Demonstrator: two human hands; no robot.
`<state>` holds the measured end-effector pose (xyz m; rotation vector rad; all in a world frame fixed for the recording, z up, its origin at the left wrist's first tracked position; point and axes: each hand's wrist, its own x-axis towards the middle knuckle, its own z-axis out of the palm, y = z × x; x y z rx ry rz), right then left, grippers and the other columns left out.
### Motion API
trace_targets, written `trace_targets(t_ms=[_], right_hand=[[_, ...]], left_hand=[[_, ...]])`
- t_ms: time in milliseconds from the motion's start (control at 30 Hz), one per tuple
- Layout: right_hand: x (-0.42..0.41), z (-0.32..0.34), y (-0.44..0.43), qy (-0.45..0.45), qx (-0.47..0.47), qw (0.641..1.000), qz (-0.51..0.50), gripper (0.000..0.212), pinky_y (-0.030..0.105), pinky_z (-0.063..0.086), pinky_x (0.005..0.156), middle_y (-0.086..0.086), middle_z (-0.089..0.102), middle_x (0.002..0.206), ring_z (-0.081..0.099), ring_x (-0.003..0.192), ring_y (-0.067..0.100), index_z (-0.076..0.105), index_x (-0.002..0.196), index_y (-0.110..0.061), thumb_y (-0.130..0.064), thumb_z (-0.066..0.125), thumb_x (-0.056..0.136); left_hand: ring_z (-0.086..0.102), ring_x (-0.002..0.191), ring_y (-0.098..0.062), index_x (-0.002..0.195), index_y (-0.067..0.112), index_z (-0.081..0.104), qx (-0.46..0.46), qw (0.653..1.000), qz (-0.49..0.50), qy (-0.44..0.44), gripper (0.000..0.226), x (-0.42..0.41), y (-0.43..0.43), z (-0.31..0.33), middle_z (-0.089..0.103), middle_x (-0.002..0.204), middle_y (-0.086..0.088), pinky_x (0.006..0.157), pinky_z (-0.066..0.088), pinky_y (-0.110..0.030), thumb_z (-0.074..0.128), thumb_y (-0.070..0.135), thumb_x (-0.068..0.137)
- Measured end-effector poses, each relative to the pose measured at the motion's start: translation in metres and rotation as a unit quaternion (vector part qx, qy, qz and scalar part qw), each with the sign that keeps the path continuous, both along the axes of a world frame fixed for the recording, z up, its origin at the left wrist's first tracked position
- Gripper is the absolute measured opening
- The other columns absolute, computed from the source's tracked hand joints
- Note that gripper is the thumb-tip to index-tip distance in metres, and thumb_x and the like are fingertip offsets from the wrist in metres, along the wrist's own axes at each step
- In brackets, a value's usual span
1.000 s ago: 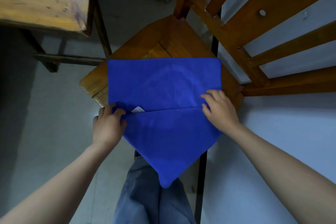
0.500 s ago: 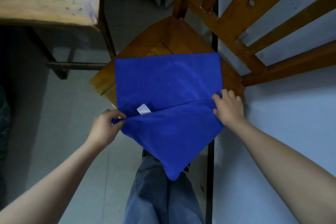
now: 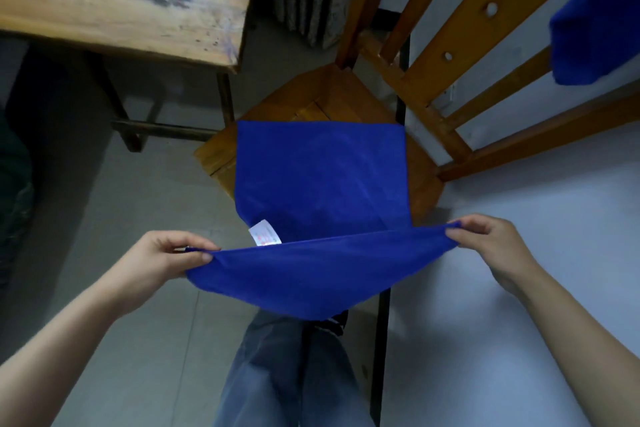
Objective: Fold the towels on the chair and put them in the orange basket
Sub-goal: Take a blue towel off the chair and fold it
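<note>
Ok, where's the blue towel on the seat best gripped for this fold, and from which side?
Pinch the blue towel at both ends of its raised near edge, coming in from the outer sides, as the left hand and right hand do: the rest lies flat on the chair seat.

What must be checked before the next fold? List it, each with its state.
1. Left hand pinches the towel: ok.
2. Right hand pinches its other end: ok.
3. Fold line between the hands taut: ok.
4. Far half flat on the chair: ok.
5. Label tucked away: not ok, it shows.
6. Basket within reach: cannot tell, not in view.
</note>
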<state>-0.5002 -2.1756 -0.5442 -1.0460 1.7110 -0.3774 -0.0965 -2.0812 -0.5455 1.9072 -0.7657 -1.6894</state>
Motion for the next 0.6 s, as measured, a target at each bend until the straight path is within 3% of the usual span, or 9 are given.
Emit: trace_targets(t_ms=[133,233,300,467,533,600], right_hand=[[0.019,0.007,-0.026,-0.014,-0.023,0.998,-0.051,0.019,0.017,0.051,0.062,-0.004,0.064,0.068,0.060,0.062,0.002,0.057,0.077,-0.019,-0.003,0.060,0.087],[0.039,-0.004,-0.056,0.029,-0.077,0.994,-0.066,0.009,0.035,0.047,0.075,0.005,0.059,0.083,0.057,0.079,0.020,0.055,0.082,-0.016,-0.013,0.058,0.090],[0.052,-0.017,-0.071,0.095,-0.106,0.988,-0.055,0.007,0.034,0.043,0.072,0.008,0.057,0.087,0.054,0.083,0.023,0.053,0.091,-0.010,-0.017,0.054,0.093],[0.073,-0.057,-0.091,0.299,-0.101,0.949,-0.007,0.022,0.032,0.040,0.070,0.009,0.058,0.103,0.056,0.092,0.024,0.052,0.108,-0.009,-0.026,0.042,0.098],[0.076,-0.079,-0.106,0.342,-0.100,0.934,0.011,0.025,0.032,0.039,0.070,0.010,0.058,0.112,0.057,0.101,0.027,0.052,0.112,-0.009,-0.026,0.040,0.099],[0.080,-0.086,-0.115,0.367,-0.116,0.923,0.021,0.027,0.031,0.035,0.069,0.011,0.057,0.117,0.055,0.104,0.027,0.051,0.116,-0.008,-0.026,0.038,0.100]], left_hand=[[0.064,0.066,-0.015,0.060,0.021,0.075,-0.025,0.999,0.033,-0.026,0.041,0.004,-0.028,0.024,0.070,0.068,-0.002,0.051,0.053,-0.015,0.057,-0.010,0.081],[0.059,0.080,-0.013,0.084,0.016,0.068,-0.074,0.992,0.068,-0.078,0.022,-0.003,-0.069,0.031,0.062,0.087,-0.001,0.056,0.054,-0.019,0.054,-0.001,0.087],[0.058,0.083,-0.012,0.096,0.012,0.064,-0.094,0.987,0.084,-0.102,0.017,-0.007,-0.097,0.023,0.059,0.091,0.001,0.065,0.050,-0.024,0.052,0.002,0.089],[0.057,0.105,-0.027,0.098,0.012,0.064,-0.062,0.973,0.166,-0.145,0.019,-0.013,-0.141,-0.035,0.061,0.109,-0.011,0.090,0.047,-0.036,0.055,-0.001,0.088],[0.056,0.108,-0.026,0.108,0.007,0.063,-0.039,0.969,0.179,-0.167,0.024,-0.015,-0.158,-0.065,0.060,0.117,-0.013,0.089,0.045,-0.033,0.053,-0.002,0.089],[0.056,0.095,-0.020,0.110,0.006,0.063,-0.046,0.963,0.192,-0.183,0.024,-0.016,-0.163,-0.079,0.060,0.116,-0.013,0.081,0.045,-0.030,0.052,-0.001,0.089]])
